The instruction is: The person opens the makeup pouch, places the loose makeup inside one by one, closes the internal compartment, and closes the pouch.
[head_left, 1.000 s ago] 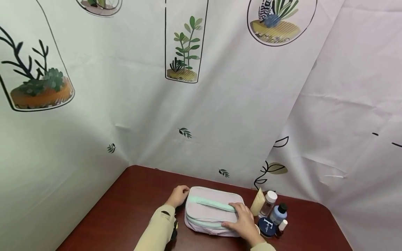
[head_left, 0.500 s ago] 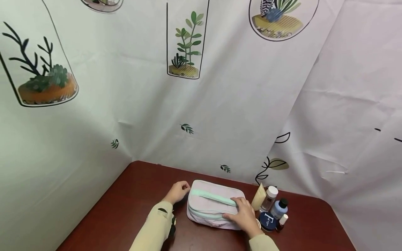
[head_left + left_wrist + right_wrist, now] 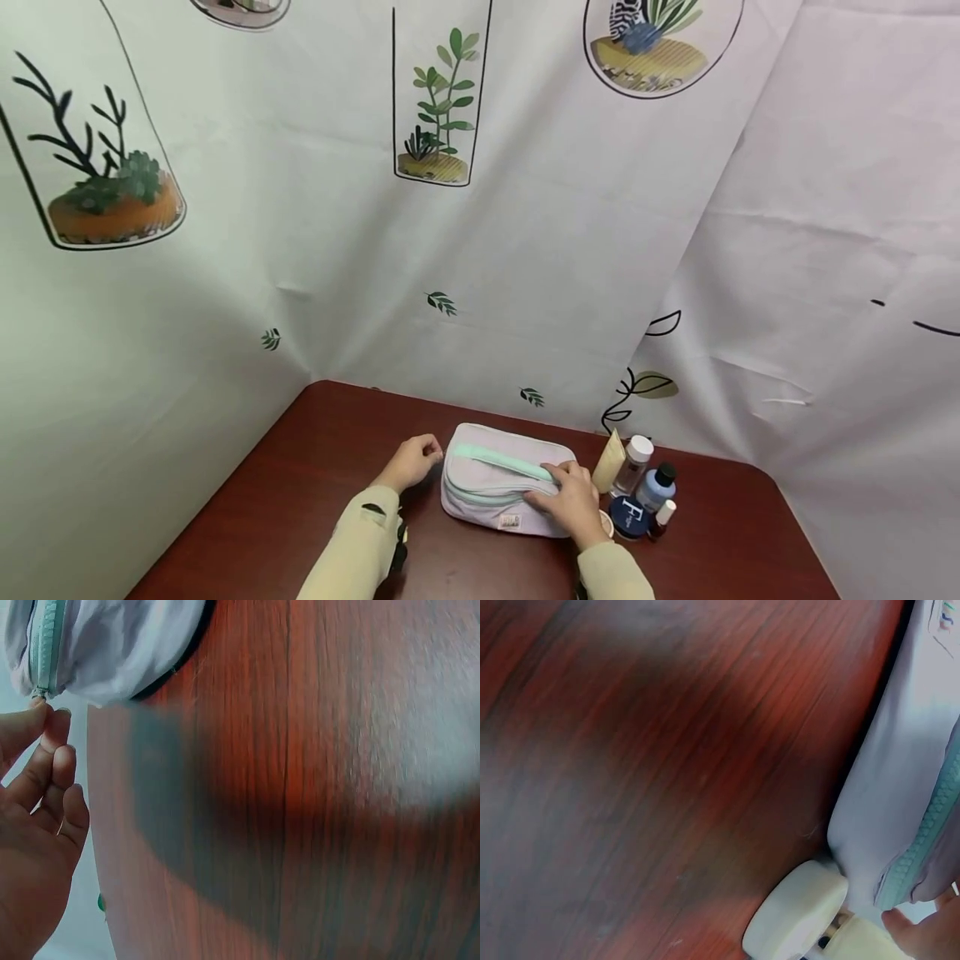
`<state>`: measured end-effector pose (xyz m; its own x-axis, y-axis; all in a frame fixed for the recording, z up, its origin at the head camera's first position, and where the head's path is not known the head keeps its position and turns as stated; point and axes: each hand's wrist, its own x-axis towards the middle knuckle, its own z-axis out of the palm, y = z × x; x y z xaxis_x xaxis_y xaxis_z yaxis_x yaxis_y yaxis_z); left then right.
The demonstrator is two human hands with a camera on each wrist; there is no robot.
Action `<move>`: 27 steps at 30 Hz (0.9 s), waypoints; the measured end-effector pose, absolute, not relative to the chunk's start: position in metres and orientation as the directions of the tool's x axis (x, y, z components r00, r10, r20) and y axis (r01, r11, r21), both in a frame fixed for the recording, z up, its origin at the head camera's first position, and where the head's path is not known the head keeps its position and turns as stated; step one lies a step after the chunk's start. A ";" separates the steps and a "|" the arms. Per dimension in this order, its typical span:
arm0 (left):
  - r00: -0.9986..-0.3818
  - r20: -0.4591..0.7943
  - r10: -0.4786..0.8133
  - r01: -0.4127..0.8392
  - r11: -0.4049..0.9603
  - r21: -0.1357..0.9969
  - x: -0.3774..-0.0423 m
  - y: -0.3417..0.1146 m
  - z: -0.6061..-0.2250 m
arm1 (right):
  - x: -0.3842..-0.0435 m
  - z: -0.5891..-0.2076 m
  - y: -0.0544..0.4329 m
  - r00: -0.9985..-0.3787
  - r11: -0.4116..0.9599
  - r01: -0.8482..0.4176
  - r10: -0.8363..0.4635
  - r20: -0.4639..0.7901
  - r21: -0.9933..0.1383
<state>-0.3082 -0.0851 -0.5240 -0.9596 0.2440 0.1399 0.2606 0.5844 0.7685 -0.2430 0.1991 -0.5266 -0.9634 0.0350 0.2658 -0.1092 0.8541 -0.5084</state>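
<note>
A pale lilac cosmetic bag (image 3: 480, 481) with a mint carry handle (image 3: 510, 461) lies on the table, its lid down. My left hand (image 3: 412, 461) is at the bag's left end. In the left wrist view, its thumb and index finger pinch the end of the mint zipper (image 3: 46, 649); the pull itself is mostly hidden by the fingertips. My right hand (image 3: 573, 502) grips the bag's right end, fingers on top by the handle and thumb on the front near the zipper line. Only part of that hand shows in the right wrist view.
Right of the bag stand a cream tube (image 3: 609, 463), a clear white-capped bottle (image 3: 634, 465), a blue black-capped bottle (image 3: 656, 488), a dark blue round case (image 3: 629, 517) and a small white-capped bottle (image 3: 662, 518). A cream round lid (image 3: 795, 911) sits against the bag. Patterned cloth hangs behind the table (image 3: 352, 433).
My left hand has drawn slightly left, away from the bag's body. A label on the bag's front has come into clear view. My right hand keeps its place on the bag.
</note>
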 end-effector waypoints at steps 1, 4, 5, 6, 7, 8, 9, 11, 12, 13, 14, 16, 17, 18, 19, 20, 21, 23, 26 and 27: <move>-0.959 0.138 0.246 0.260 0.579 0.773 -0.307 -0.087 -0.524 | -0.243 -0.526 0.198 -0.966 0.855 -0.098 0.042 0.257 -0.510; -0.956 0.128 0.266 0.261 0.561 0.785 -0.305 -0.092 -0.522 | -0.244 -0.523 0.195 -0.969 0.855 -0.076 0.058 0.240 -0.513; -0.953 0.124 0.275 0.263 0.555 0.789 -0.304 -0.094 -0.521 | -0.245 -0.522 0.194 -0.971 0.856 -0.069 0.062 0.233 -0.513; -0.951 0.122 0.285 0.266 0.550 0.792 -0.302 -0.096 -0.521 | -0.245 -0.522 0.193 -0.971 0.858 -0.063 0.065 0.230 -0.510; -0.948 0.118 0.295 0.268 0.546 0.794 -0.300 -0.098 -0.520 | -0.246 -0.522 0.192 -0.972 0.858 -0.058 0.069 0.226 -0.511; -0.946 0.112 0.305 0.269 0.542 0.796 -0.298 -0.100 -0.519 | -0.246 -0.522 0.191 -0.972 0.858 -0.054 0.072 0.223 -0.511; -0.943 0.106 0.316 0.270 0.536 0.800 -0.297 -0.101 -0.518 | -0.246 -0.522 0.190 -0.973 0.858 -0.050 0.075 0.220 -0.511; -0.936 0.102 0.337 0.276 0.524 0.806 -0.294 -0.105 -0.516 | -0.247 -0.521 0.188 -0.972 0.859 -0.041 0.083 0.219 -0.510; -0.932 0.102 0.349 0.282 0.516 0.809 -0.293 -0.106 -0.515 | -0.247 -0.521 0.186 -0.971 0.860 -0.036 0.090 0.221 -0.509; -0.927 0.099 0.363 0.286 0.507 0.813 -0.291 -0.106 -0.515 | -0.247 -0.521 0.185 -0.970 0.862 -0.030 0.097 0.223 -0.507; -0.920 0.096 0.380 0.290 0.495 0.819 -0.291 -0.107 -0.514 | -0.247 -0.520 0.184 -0.969 0.864 -0.023 0.106 0.225 -0.504; -0.904 0.087 0.419 0.298 0.469 0.831 -0.290 -0.106 -0.513 | -0.246 -0.520 0.182 -0.964 0.865 -0.010 0.125 0.235 -0.502; -0.894 0.083 0.440 0.301 0.452 0.840 -0.289 -0.105 -0.513 | -0.246 -0.520 0.181 -0.962 0.867 -0.006 0.132 0.240 -0.498; -0.885 0.078 0.460 0.301 0.435 0.849 -0.289 -0.104 -0.512 | -0.246 -0.520 0.180 -0.959 0.867 0.000 0.141 0.245 -0.498; -0.877 0.073 0.475 0.300 0.423 0.855 -0.288 -0.103 -0.512 | -0.246 -0.520 0.179 -0.958 0.869 0.003 0.145 0.249 -0.495; -0.871 0.072 0.486 0.301 0.411 0.860 -0.288 -0.101 -0.512 | -0.246 -0.520 0.177 -0.957 0.869 0.004 0.147 0.250 -0.494; -0.870 0.073 0.488 0.302 0.408 0.862 -0.287 -0.100 -0.513 | -0.246 -0.520 0.176 -0.957 0.870 0.002 0.144 0.250 -0.494; -0.879 0.082 0.471 0.302 0.415 0.858 -0.285 -0.099 -0.514 | -0.246 -0.520 0.176 -0.963 0.876 -0.013 0.118 0.242 -0.482; -0.912 0.074 0.405 0.257 0.419 0.871 -0.281 -0.098 -0.516 | -0.246 -0.515 0.182 -0.979 0.892 -0.092 0.000 0.203 -0.443; -0.925 0.064 0.374 0.230 0.417 0.880 -0.280 -0.098 -0.516 | -0.246 -0.512 0.186 -0.981 0.894 -0.136 -0.061 0.185 -0.426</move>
